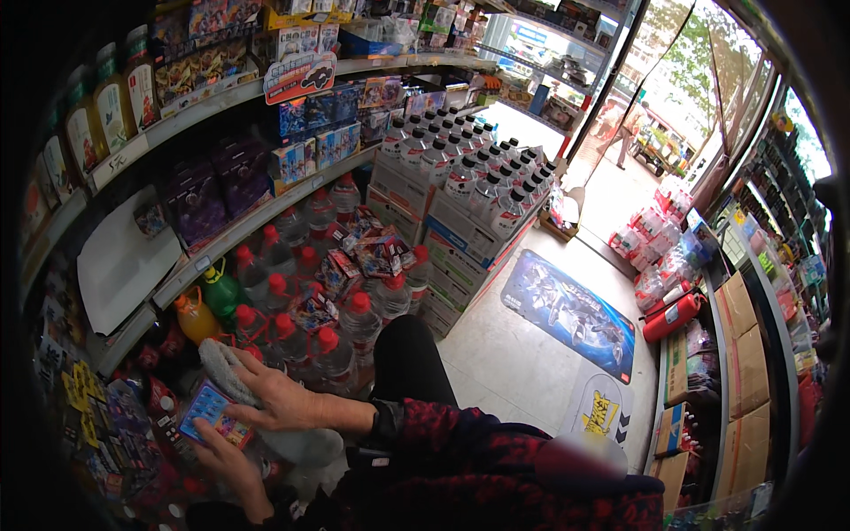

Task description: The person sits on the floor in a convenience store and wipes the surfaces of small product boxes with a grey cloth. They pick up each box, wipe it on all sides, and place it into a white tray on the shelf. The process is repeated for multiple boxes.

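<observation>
My right hand [289,398] holds a grey fluffy cloth [226,372] between thumb and fingers, with the thumb at the edge of a small printed box [211,413]. That blue and orange box rests in my left hand [229,461], its thumb lying across the printed face. Just beyond the hands stand several large clear bottles with red caps [329,348]. On top of these lie crumpled colourful packets [378,252]. A green bottle [221,289] and an orange bottle [197,315] stand beside them, below the shelf edge.
Stacked cartons [458,259] carry many black-capped bottles [458,176]. Shelves [219,99] of boxed goods curve along the left. A blue printed mat [571,312] lies on the tiled floor. To the right are a red fire extinguisher [674,317] and cardboard boxes [744,352]. Beyond the doorway, a person [627,133] is outside.
</observation>
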Available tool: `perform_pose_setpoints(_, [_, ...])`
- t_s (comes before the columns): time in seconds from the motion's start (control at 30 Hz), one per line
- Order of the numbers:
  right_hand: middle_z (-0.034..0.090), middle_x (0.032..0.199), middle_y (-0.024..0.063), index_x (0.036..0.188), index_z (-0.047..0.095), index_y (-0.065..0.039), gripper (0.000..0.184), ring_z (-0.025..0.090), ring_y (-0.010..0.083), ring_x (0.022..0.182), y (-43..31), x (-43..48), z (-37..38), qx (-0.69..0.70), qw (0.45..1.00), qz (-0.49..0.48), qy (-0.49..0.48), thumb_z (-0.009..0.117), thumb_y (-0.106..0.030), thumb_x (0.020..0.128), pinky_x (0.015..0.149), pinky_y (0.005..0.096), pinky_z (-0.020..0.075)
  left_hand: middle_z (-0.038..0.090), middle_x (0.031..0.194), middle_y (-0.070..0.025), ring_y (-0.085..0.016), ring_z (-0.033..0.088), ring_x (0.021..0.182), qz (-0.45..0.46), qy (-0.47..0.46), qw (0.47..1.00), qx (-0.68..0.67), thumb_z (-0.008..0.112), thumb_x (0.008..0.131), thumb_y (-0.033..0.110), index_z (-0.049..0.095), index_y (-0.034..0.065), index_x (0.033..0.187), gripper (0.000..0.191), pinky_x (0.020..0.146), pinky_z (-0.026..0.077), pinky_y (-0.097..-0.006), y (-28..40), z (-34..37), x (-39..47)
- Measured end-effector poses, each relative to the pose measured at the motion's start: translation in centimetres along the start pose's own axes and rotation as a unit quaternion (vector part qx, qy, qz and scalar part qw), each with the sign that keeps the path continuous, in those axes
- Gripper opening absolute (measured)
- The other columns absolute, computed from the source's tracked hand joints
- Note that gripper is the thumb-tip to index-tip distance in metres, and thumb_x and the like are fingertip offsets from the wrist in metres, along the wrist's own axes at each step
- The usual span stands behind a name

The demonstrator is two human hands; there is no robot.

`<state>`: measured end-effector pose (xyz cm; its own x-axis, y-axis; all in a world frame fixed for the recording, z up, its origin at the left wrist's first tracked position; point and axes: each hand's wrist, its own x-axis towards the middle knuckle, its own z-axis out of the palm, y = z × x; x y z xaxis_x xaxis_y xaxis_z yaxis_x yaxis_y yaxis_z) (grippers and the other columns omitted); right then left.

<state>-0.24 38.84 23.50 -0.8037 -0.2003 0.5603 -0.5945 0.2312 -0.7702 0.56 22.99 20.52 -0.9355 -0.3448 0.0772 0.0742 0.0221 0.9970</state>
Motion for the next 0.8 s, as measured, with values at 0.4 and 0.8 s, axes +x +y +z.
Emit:
perform_pose_setpoints(0.4, [0.038,0.13,0.0208,0.131,0.033,0.005,0.056,0.037,0.0289,0.124,1.7,-0.7,2.0,0.116,0.978,0.073,0.157,0.055,-0.026,0.09,0.1,0.0351,0.0318,0.046,0.126,-0.0133,-0.024,0.046,0.115,-0.047,-0.172,0.943,-0.282,0.047,0.092,0.044,0.038,-0.0022,0.129,0.059,0.095,0.038,-0.0365,-1.4,1.3,2.1])
perform_pose_setpoints(0.8, [0.056,0.114,0.0161,0.128,0.039,0.002,0.061,0.048,0.0134,0.106,2.2,-3.0,0.7,0.192,0.926,0.309,-0.098,0.065,-0.03,0.083,0.087,0.0294,0.0424,0.046,0.125,-0.0152,-0.024,0.048,0.112,0.024,-0.192,0.921,-0.338,0.048,0.094,0.031,0.042,-0.0031,0.122,0.045,0.097,0.037,-0.0379,-2.5,0.2,3.7])
